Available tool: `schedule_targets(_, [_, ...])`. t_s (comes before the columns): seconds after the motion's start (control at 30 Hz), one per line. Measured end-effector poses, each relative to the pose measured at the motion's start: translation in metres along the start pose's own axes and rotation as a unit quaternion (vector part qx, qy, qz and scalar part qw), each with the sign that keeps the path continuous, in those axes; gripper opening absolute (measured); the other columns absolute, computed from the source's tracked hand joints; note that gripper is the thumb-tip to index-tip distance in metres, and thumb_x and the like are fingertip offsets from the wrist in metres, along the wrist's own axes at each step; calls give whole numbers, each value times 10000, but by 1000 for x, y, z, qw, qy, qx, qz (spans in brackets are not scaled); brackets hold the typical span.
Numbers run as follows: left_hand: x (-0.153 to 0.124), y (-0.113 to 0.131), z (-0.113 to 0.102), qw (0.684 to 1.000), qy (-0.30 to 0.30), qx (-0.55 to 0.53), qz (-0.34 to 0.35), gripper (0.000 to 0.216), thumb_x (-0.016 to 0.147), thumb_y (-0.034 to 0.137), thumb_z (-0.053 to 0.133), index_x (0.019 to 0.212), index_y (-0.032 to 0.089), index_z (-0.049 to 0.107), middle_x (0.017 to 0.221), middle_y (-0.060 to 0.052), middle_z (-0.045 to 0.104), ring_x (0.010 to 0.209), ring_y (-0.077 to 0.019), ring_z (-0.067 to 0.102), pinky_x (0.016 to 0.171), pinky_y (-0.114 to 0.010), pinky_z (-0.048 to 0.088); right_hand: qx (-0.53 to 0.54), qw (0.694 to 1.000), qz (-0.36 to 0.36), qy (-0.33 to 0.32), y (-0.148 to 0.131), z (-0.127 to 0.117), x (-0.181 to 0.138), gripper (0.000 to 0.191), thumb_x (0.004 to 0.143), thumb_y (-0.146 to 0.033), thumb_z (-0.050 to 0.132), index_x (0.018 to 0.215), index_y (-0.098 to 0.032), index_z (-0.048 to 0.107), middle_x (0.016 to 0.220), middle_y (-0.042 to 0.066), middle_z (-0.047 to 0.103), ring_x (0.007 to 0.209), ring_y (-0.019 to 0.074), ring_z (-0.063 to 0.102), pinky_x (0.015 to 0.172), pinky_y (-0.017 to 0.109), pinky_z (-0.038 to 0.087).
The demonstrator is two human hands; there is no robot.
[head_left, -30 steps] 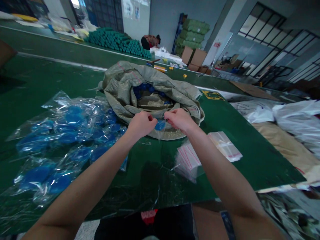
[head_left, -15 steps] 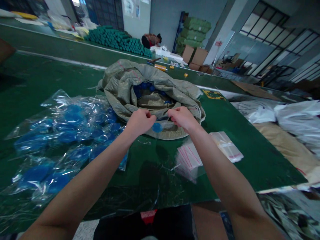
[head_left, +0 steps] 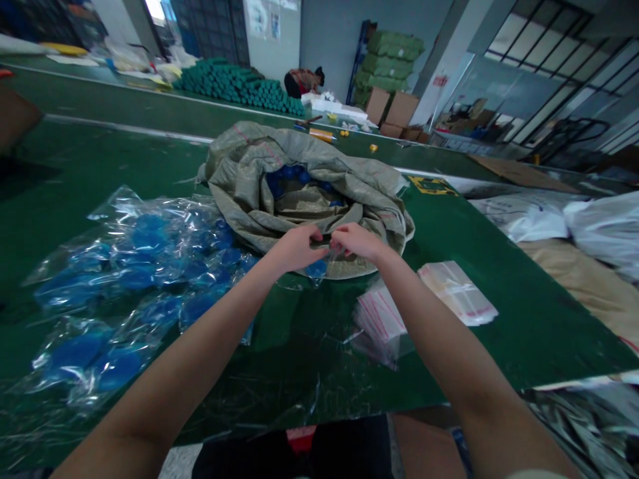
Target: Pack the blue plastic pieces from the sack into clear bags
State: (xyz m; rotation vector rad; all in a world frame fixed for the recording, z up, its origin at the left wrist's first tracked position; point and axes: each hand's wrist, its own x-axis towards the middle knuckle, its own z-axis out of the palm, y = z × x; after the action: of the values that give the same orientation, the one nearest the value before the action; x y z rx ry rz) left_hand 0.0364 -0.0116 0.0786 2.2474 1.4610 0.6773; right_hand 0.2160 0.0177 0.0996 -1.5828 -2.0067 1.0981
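Observation:
Just in front of the woven sack's near rim, a clear plastic bag with a round blue piece in it (head_left: 316,269) hangs below my fingers. My left hand (head_left: 299,247) pinches the bag's top from the left. From the right, my right hand (head_left: 353,241) closes its fingertips on the same top edge, close to my left fingers. Behind them lies the grey-green woven sack (head_left: 239,153), its mouth rolled open over blue round pieces (head_left: 294,174). On the left, several clear bags with blue discs (head_left: 150,233) lie in an overlapping heap.
Flat clear bags with pink strips (head_left: 382,313) and a second stack of bags (head_left: 456,293) lie by my right forearm. Across the green table (head_left: 499,266) are green rolls (head_left: 239,85) and a bent-over person (head_left: 302,81). White sacks (head_left: 529,216) stand at the right.
My hands have come closer together, the left moving right and slightly down. The bag's top is now gathered between them, with the blue piece still hanging below.

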Motion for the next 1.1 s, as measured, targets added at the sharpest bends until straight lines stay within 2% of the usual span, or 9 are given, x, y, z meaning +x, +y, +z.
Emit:
schedule_targets(0.1, [8,1,0,998,-41,-33,36,294,811,366,559,956,184,738,920,-54,738,825,-195,655,746,-277,489,-3,999,-35,-27,7,-6,5,164,765,-217,528,675,-159,653,693,31,682,615,123,579,524,209,412])
schedule_targets(0.17, [11,2,1,997,-50,-32,47,285,790,337,573,960,190,747,897,-46,738,819,-191,656,744,-271,488,-10,998,-54,-34,13,-8,8,177,773,-217,522,677,-159,659,690,26,687,617,121,584,538,208,410])
schedule_targets(0.37, [11,5,8,999,-45,-27,9,424,754,510,628,976,163,728,858,-66,733,767,-199,655,668,-273,487,-13,997,-78,-23,20,-8,11,178,784,-217,512,664,-162,630,643,6,665,588,118,578,547,216,394])
schedule_targets(0.57, [11,11,8,998,-47,-29,14,288,796,350,555,900,170,754,864,-57,755,779,-189,673,720,-269,484,-14,994,-105,13,12,-12,-1,139,767,-189,577,640,-154,620,621,-6,652,586,113,563,572,217,388])
schedule_targets(0.77, [8,19,-6,1000,-21,17,-7,310,827,346,497,830,165,749,805,-57,746,688,-180,632,657,-270,447,-39,989,-146,-3,11,-22,1,133,792,-166,571,671,-157,627,674,5,681,634,113,593,620,213,410])
schedule_targets(0.87, [8,17,-10,999,-1,23,-42,308,823,353,497,751,179,741,711,-50,724,633,-184,610,614,-278,430,-47,987,-142,52,13,-25,1,103,815,-238,608,771,-153,647,710,22,689,655,124,611,627,220,419])
schedule_targets(1.0, [12,9,-7,992,43,16,-120,302,811,361,508,758,184,747,680,-57,717,680,-206,636,620,-277,442,3,989,-107,102,16,-20,-9,366,846,-497,616,916,-145,683,840,69,718,716,154,645,634,241,446])
schedule_targets(1.1, [14,7,-4,987,67,15,-147,291,798,355,516,738,181,742,676,-68,717,711,-216,648,637,-278,452,13,991,-68,113,15,-9,-20,441,820,-576,622,898,-149,701,836,77,720,752,180,659,635,252,455])
